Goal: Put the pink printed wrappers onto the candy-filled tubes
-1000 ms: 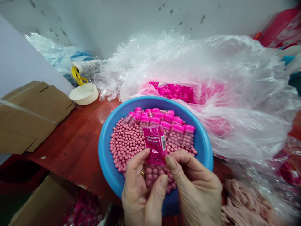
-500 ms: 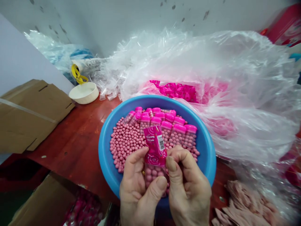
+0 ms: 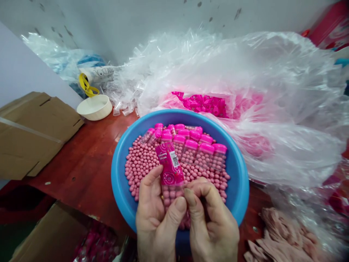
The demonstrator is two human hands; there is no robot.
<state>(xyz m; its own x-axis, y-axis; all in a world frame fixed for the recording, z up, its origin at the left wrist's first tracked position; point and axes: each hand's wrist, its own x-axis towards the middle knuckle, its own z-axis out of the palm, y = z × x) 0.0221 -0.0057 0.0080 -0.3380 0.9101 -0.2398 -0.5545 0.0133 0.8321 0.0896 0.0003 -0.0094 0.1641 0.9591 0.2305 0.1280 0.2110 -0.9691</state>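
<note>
Partly hidden — the clear container (image 3: 169,193) in the left hand (image 3: 157,220).

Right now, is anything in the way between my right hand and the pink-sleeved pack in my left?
Nothing visible stands between your right hand and the pink-sleeved pack; its fingers are right at the lower right edge. The blue basin lies beneath, not between.
</note>
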